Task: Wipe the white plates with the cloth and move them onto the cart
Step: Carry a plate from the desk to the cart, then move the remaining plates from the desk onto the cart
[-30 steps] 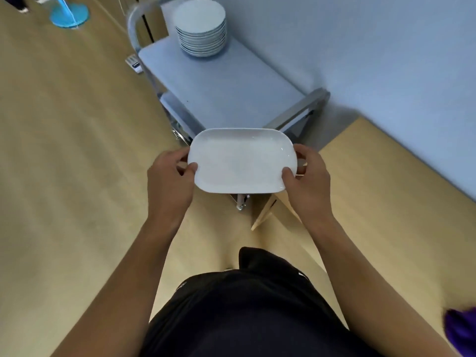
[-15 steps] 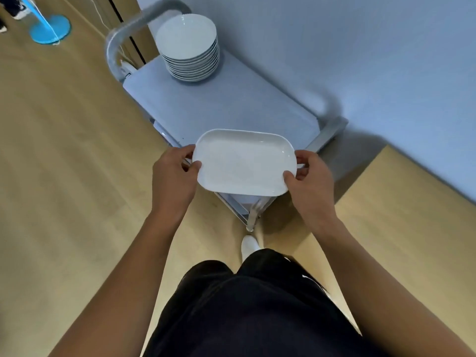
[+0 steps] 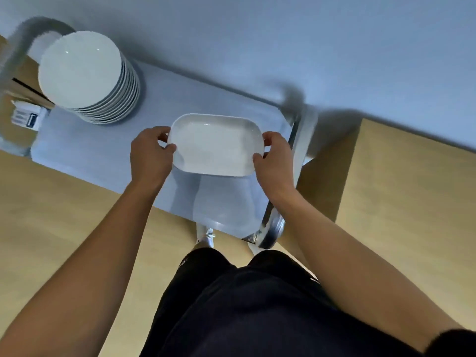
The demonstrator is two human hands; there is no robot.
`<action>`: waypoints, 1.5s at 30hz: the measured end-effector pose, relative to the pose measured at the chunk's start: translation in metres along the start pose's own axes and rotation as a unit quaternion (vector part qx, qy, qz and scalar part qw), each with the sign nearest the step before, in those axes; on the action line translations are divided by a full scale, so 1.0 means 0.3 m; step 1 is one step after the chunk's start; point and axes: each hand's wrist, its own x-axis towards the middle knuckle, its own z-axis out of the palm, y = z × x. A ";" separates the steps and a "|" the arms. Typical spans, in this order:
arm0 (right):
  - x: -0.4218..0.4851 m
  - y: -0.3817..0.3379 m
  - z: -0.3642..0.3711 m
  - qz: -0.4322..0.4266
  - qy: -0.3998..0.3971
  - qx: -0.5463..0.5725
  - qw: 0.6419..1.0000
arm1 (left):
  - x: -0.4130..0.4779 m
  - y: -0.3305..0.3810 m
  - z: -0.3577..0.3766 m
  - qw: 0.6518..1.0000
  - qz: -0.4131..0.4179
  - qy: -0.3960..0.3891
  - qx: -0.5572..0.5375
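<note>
Item: oblong white plate (image 3: 216,144), frame centre, above cart (image 3: 103,148) top. Long axis runs L–R. Left hand (image 3: 149,157) & right hand (image 3: 274,161) each pinch a short end. Round plate stack (image 3: 86,76) upper left; free spot lies right of it.

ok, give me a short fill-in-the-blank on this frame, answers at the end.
1. The left hand and right hand grip the oblong plate over the top of the ____.
2. The stacked plates on the cart are ____ in shape.
3. The person's shorts are coloured ____.
Missing words: cart, round, black.
</note>
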 end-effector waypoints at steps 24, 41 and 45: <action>0.214 0.050 0.408 0.190 0.105 -0.054 0.975 | 0.526 -0.215 0.207 0.975 0.090 -0.196 0.048; 0.027 -0.099 0.167 0.053 0.181 -0.027 0.982 | 0.326 0.045 0.076 0.969 0.187 -0.161 0.011; -0.168 -0.071 -0.077 0.011 0.253 -0.020 0.967 | 0.069 0.260 0.093 0.937 0.288 -0.197 -0.017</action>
